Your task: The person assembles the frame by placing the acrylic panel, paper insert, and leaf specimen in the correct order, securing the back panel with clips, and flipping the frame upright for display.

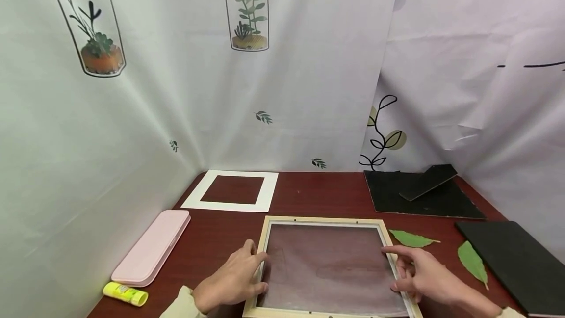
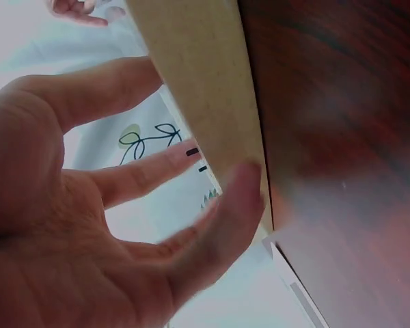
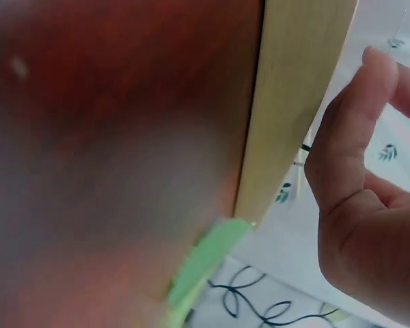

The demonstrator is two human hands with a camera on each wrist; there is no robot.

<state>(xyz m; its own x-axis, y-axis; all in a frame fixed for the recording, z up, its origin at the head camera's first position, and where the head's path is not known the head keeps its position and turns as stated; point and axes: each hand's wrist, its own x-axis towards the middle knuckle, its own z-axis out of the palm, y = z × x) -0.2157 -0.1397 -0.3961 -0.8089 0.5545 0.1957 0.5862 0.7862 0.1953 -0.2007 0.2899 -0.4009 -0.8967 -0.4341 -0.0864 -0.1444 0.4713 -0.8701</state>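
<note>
A wooden frame (image 1: pixel 324 219) lies flat on a dark red table (image 1: pixel 322 193), at the near side and right of centre, with a clear sheet (image 1: pixel 331 264) filling its middle. A person's left hand (image 1: pixel 234 276) is at the frame's left side, fingers spread apart; the left wrist view shows one finger in front of the outer wooden edge and others beyond it. The right hand (image 1: pixel 425 274) is at the right side, its index finger and thumb apart over the border and the other fingers bent. How firmly either hand touches the wood, I cannot tell.

Just right of the frame is a green leaf (image 1: pixel 412 239), and farther right a second leaf (image 1: pixel 472 261), beside a black board (image 1: pixel 516 264) at the right edge. At the far right lies a black panel (image 1: pixel 388 202) with a tilted black flap (image 1: pixel 430 181) on it. At the far left is a white square border (image 1: pixel 234 206); nearer on the left, a pink case (image 1: pixel 152 247) and a yellow glue stick (image 1: pixel 125 293). Pale cloth (image 1: pixel 300 87) printed with plants hangs behind.
</note>
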